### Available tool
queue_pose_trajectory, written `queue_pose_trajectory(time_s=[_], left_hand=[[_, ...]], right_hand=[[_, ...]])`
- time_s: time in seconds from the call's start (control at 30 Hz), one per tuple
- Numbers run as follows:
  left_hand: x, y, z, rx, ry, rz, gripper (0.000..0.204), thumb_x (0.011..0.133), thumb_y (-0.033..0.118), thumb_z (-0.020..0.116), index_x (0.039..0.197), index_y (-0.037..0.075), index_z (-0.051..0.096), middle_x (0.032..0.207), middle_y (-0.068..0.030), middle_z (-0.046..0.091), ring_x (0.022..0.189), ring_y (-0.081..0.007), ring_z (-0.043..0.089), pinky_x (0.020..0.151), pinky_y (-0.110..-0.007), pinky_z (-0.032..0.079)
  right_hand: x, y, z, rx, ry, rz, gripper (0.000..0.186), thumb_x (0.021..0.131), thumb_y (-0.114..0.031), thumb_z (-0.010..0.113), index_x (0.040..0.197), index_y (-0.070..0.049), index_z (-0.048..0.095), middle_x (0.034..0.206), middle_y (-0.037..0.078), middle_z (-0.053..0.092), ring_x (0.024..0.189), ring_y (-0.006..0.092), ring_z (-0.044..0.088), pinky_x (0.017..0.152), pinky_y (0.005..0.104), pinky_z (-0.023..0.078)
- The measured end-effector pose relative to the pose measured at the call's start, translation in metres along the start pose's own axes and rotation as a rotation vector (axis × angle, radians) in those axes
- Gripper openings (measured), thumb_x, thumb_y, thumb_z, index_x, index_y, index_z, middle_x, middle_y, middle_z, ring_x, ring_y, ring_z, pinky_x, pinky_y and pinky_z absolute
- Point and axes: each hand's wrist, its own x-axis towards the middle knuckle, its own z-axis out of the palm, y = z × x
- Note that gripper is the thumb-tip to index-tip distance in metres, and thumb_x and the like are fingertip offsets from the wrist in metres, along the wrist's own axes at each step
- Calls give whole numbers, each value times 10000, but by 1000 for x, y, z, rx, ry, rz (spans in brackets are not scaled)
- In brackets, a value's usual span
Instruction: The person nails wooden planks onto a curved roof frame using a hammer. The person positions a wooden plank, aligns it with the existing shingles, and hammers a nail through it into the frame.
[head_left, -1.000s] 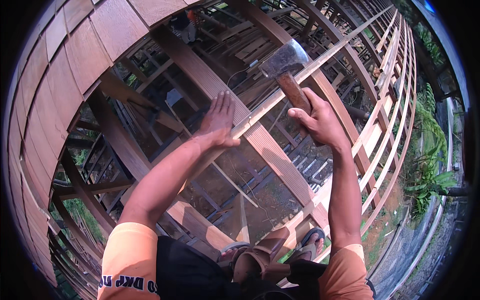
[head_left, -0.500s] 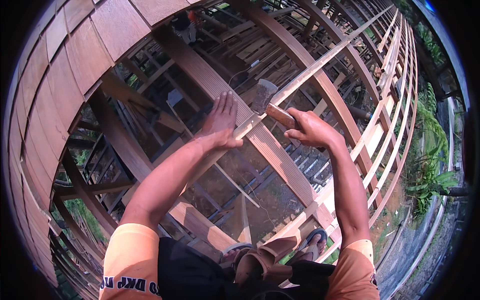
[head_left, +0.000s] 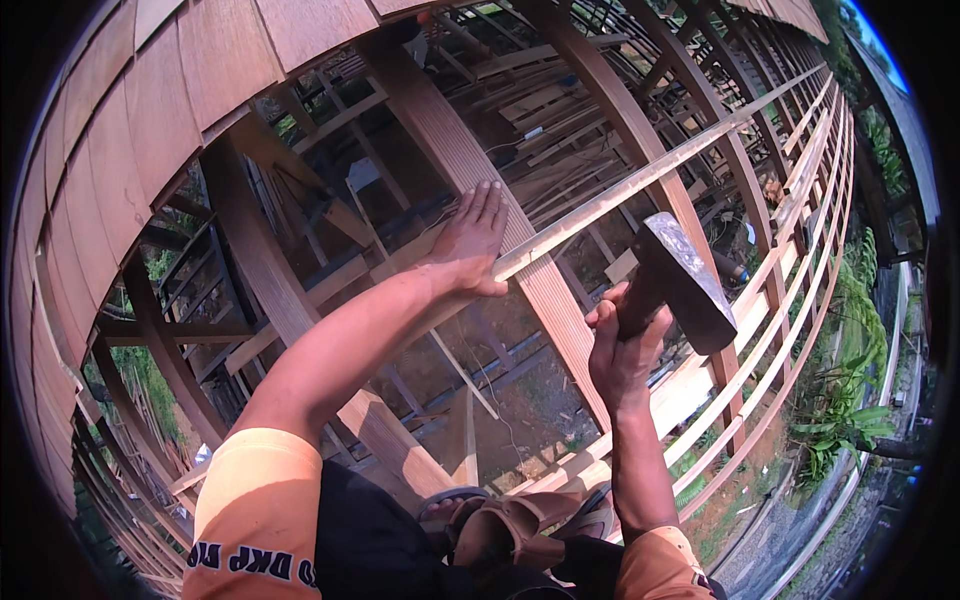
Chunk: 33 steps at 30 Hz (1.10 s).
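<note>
My right hand [head_left: 630,365] grips a hatchet [head_left: 690,285] by its handle. The broad, dark metal head is raised toward me, above and to the right of the thin wooden batten [head_left: 640,182]. The batten runs diagonally to the far right, and its near end lies across a wide brown rafter [head_left: 425,125]. My left hand [head_left: 472,240] rests beside that end, fingers stretched along the rafter and thumb next to the batten's tip. Much of the hatchet's handle is hidden by my fingers.
Wooden shingles [head_left: 180,85] cover the roof at left. Several long battens [head_left: 790,310] run along the right edge. Between the rafters are open gaps down to the ground, with stacked boards [head_left: 545,110] below. A brown tool pouch [head_left: 490,530] hangs at my waist.
The hatchet has risen from the batten's end, moving right and toward me, its head turning upward. My left hand stays by the batten's end while the view shifts slightly.
</note>
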Motion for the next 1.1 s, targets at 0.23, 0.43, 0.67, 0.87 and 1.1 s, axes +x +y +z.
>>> queue_pose_trajectory(time_s=[0.23, 0.43, 0.67, 0.87, 1.1], left_hand=[[3, 1, 0, 39, 55, 33, 1207, 640, 613, 737, 1452, -169, 305, 1560, -372, 222, 1489, -489, 174, 1242, -497, 120], [-4, -2, 5, 65, 66, 25, 1196, 640, 618, 728, 1444, -167, 319, 1548, -373, 245, 1479, -494, 195, 1240, -500, 124], [2, 0, 6, 10, 52, 40, 1203, 621, 590, 758, 1444, -169, 317, 1549, -381, 231, 1484, -500, 175, 1242, -505, 118], [-2, -5, 5, -11, 49, 27, 1205, 626, 582, 763, 1447, -172, 303, 1557, -381, 210, 1490, -503, 150, 1244, -508, 109], [4, 2, 1, -43, 4, 7, 1247, 607, 550, 780, 1482, -155, 239, 1583, -369, 153, 1506, -487, 102, 1249, -493, 100]], right_hand=[[-14, 9, 25, -316, -545, 441, 463, 901, 29, 607, 1316, 12, 401, 1008, 342, 623, 952, 554, 595, 749, 556, 496], [11, -47, 8, 360, 118, 185, 348, 978, -41, 604, 1273, 39, 438, 819, 120, 589, 614, 193, 607, 566, 318, 473], [-4, 10, 15, -325, -623, 546, 383, 958, -61, 598, 1285, 17, 413, 1005, 350, 641, 945, 550, 622, 729, 527, 518], [26, -45, -2, 251, 130, 105, 407, 980, -105, 630, 1304, 0, 408, 816, 134, 610, 648, 211, 605, 585, 328, 490], [-2, 8, 17, -228, -390, 385, 308, 939, -27, 630, 1171, -13, 428, 965, 321, 633, 859, 510, 639, 689, 512, 516]])
